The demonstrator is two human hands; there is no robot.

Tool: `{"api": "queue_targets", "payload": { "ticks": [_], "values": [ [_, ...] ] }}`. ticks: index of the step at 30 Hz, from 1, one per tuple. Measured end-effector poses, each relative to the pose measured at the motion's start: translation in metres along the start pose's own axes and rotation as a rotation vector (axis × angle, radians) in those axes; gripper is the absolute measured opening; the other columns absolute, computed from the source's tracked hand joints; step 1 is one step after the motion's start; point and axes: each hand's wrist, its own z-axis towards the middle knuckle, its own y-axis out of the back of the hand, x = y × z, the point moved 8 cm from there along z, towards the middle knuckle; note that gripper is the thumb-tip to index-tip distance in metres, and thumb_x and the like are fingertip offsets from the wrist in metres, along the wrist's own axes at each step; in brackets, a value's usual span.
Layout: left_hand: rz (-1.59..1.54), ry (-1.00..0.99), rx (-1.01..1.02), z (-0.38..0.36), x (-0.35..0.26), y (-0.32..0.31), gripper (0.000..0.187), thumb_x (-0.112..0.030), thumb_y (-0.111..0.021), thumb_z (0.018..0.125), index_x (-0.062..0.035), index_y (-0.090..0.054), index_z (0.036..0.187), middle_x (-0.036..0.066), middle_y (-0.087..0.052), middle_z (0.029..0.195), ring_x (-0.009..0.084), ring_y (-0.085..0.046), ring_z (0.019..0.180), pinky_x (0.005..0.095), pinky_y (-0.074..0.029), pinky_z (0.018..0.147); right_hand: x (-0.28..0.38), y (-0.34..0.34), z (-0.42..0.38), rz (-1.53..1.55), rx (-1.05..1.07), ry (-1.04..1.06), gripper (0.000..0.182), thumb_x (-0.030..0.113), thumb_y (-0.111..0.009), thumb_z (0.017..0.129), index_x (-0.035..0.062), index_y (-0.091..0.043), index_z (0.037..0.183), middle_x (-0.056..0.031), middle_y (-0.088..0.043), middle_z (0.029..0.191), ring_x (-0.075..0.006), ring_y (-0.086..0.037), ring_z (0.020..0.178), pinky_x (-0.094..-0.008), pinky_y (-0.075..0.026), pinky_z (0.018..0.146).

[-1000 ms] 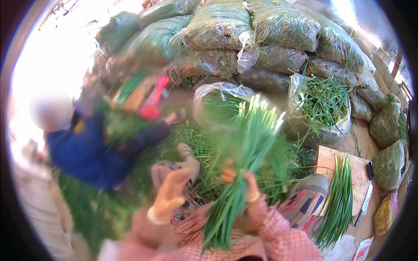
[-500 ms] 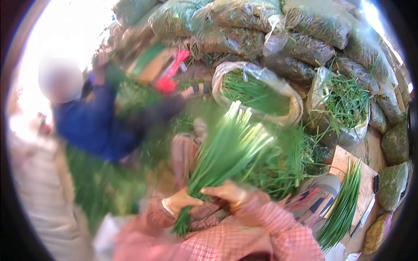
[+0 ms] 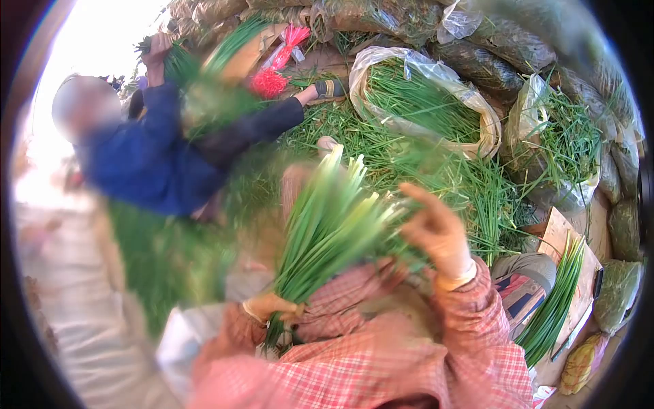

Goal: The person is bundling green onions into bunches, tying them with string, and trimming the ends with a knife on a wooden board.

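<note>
A bunch of long green stalks [image 3: 320, 238] with pale ends fans out upward in front of my body. Its narrow green end is gripped low down by my left hand [image 3: 276, 307], fingers wrapped round it. My right hand [image 3: 432, 228] is raised to the right of the pale ends, apart from the bunch, with its fingers spread and nothing seen in them. Another bunch of green stalks [image 3: 558, 303] lies across a wooden board [image 3: 555, 235] at the right, beside my knee.
A person in blue [image 3: 157, 157] sits at the left, one hand raised with green stalks. Loose greens [image 3: 477, 204] cover the floor ahead. Beyond are an open bag of stalks [image 3: 422, 102], a red bundle of ties [image 3: 269, 82] and stacked filled bags [image 3: 381, 24].
My right hand has let go of the bunch and risen to the right. The left hand still holds it. The view has shifted slightly.
</note>
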Motion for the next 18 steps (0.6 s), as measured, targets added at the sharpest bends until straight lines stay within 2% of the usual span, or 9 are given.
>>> {"api": "queue_targets", "payload": {
  "ticks": [3,4,5,7,9,13,15,17,18],
  "values": [
    [-0.064,-0.01,0.028,0.0,0.0,0.001,0.05,-0.013,-0.065,0.074,0.0007,-0.046,0.118,0.003,-0.049,0.057,0.0092,-0.04,0.042,0.0219,-0.028,0.038,0.001,-0.032,0.011,0.007,0.115,0.037,0.012,0.006,-0.062,0.08,0.0024,-0.063,0.092,-0.0009,-0.06,0.076,-0.005,-0.052,0.064,-0.0196,-0.041,0.056],
    [-0.089,-0.013,0.036,0.002,0.0,0.002,0.05,-0.013,-0.065,0.074,0.0008,-0.046,0.118,0.003,-0.048,0.057,0.0091,-0.04,0.042,0.022,-0.028,0.038,0.002,-0.024,0.01,-0.038,0.138,-0.055,0.011,0.008,-0.061,0.082,0.0033,-0.063,0.091,-0.0012,-0.061,0.075,-0.0061,-0.052,0.061,-0.0193,-0.04,0.052],
    [-0.111,-0.017,0.043,0.001,0.0,0.002,0.05,-0.013,-0.065,0.074,0.0008,-0.046,0.118,0.003,-0.048,0.057,0.009,-0.04,0.042,0.022,-0.028,0.037,0.001,-0.011,0.007,0.203,-0.053,-0.13,0.008,0.011,-0.059,0.084,0.0036,-0.062,0.085,-0.0022,-0.059,0.071,-0.0071,-0.049,0.054,-0.0193,-0.037,0.046],
    [-0.162,-0.029,0.053,0.003,0.0,0.001,0.05,-0.013,-0.065,0.074,0.0009,-0.046,0.118,0.003,-0.048,0.056,0.0089,-0.039,0.041,0.022,-0.027,0.037,-0.005,0.033,0.011,0.543,-0.229,0.152,0.011,0.014,-0.058,0.085,0.0037,-0.061,0.081,-0.0027,-0.056,0.067,-0.0074,-0.044,0.048,-0.0192,-0.033,0.043],
    [-0.197,-0.033,0.059,0.003,-0.002,0.004,0.05,-0.013,-0.065,0.074,0.001,-0.046,0.118,0.003,-0.047,0.055,0.0087,-0.038,0.041,0.0221,-0.027,0.037,0.001,0.061,0.0,0.459,-0.333,0.212,0.014,0.015,-0.057,0.086,0.0026,-0.06,0.082,-0.0025,-0.054,0.064,-0.0069,-0.039,0.046,-0.0194,-0.029,0.04],
    [-0.251,0.001,0.062,0.003,-0.001,0.008,0.052,-0.014,-0.068,0.072,0.0012,-0.047,0.116,0.003,-0.046,0.053,0.0098,-0.039,0.041,0.0234,-0.026,0.037,-0.005,0.011,-0.006,-0.19,-0.202,-0.052,0.02,0.019,-0.057,0.086,0.0032,-0.06,0.097,-0.0053,-0.061,0.071,-0.0119,-0.05,0.053,-0.0234,-0.04,0.049],
    [-0.28,0.023,0.068,0.006,0.005,0.008,0.053,-0.015,-0.07,0.07,0.0014,-0.048,0.115,0.004,-0.045,0.051,0.0106,-0.04,0.041,0.0243,-0.026,0.037,-0.01,-0.026,0.0,-0.567,-0.146,0.263,0.031,0.02,-0.062,0.08,0.0056,-0.057,0.106,-0.0096,-0.063,0.076,-0.0188,-0.058,0.061,-0.029,-0.046,0.057],
    [-0.284,0.021,0.091,0.005,0.008,0.007,0.052,-0.015,-0.069,0.071,0.0013,-0.048,0.115,0.003,-0.044,0.052,0.0099,-0.038,0.04,0.0243,-0.025,0.037,-0.036,-0.047,0.007,-0.644,-0.094,0.196,0.042,0.018,-0.067,0.074,0.0061,-0.054,0.112,-0.0141,-0.063,0.078,-0.026,-0.061,0.067,-0.0332,-0.047,0.062],
    [-0.272,0.005,0.116,0.004,0.008,0.007,0.05,-0.015,-0.067,0.073,0.001,-0.047,0.116,0.003,-0.044,0.053,0.0088,-0.036,0.039,0.0238,-0.024,0.037,-0.051,-0.049,0.01,-0.477,-0.063,0.028,0.037,0.016,-0.067,0.074,0.0046,-0.057,0.107,-0.0154,-0.063,0.081,-0.0292,-0.061,0.073,-0.0344,-0.048,0.065]
  ]
}}
